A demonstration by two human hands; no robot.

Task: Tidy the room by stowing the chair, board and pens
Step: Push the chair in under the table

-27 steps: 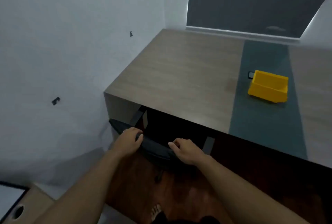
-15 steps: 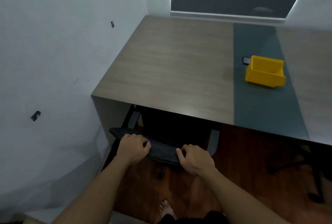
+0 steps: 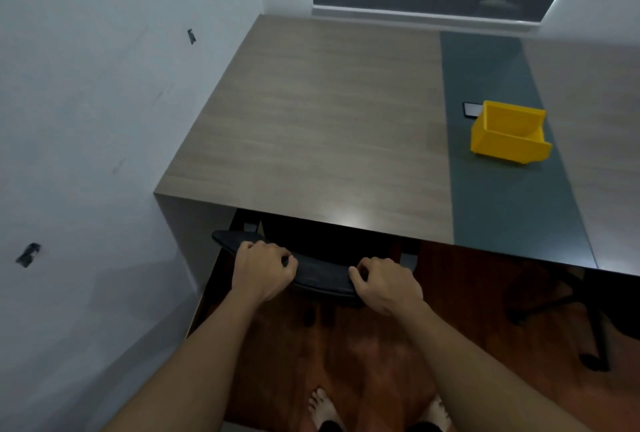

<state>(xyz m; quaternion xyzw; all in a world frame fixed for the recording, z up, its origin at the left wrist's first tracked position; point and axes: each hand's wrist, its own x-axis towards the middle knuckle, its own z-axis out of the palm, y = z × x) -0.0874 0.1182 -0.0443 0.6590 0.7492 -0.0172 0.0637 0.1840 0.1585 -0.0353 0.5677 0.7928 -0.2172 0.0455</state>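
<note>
A black chair (image 3: 320, 274) stands under the near edge of the wooden desk (image 3: 311, 126), with only the top of its backrest and parts of its armrests showing. My left hand (image 3: 261, 269) grips the backrest top on the left. My right hand (image 3: 386, 284) grips it on the right. The seat and base are mostly hidden under the desk. No board or pens are in view.
A yellow bin (image 3: 509, 133) sits on the desk's dark green strip (image 3: 502, 210), with a phone (image 3: 471, 109) lying behind it. A white wall (image 3: 86, 120) closes the left side. Another chair's base (image 3: 571, 314) stands under the desk at right. My bare feet (image 3: 323, 409) are on the wood floor.
The chair has slid further under the desk with both hands still on its backrest. My view has shifted closer to the desk, and the bin now sits further right.
</note>
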